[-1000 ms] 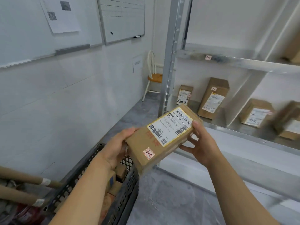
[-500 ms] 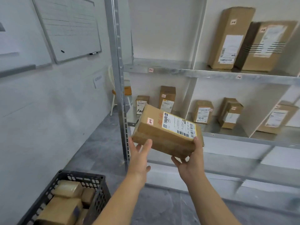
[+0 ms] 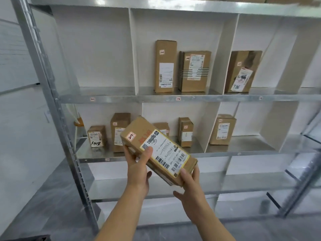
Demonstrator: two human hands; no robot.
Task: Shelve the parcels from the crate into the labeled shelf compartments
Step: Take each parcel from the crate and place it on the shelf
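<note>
Head view is showing a brown cardboard parcel being held tilted in the air in front of the metal shelf, its far end up to the left and its near end down to the right. A white shipping label with a yellow border and barcodes is covering most of its upper face, and a small white sticker with red handwriting is sitting near the upper left corner.

The left hand is gripping the parcel's left side, thumb pressing on the label. The right hand is cupping the lower right corner from beneath, thumb lying on the label's edge.

The parcel is hanging just before the front edge of the second shelf board, over its left compartment, where two boxes are standing toward the left wall. The upper left compartment is standing open, with small tags marking the boards' front edges.
</note>
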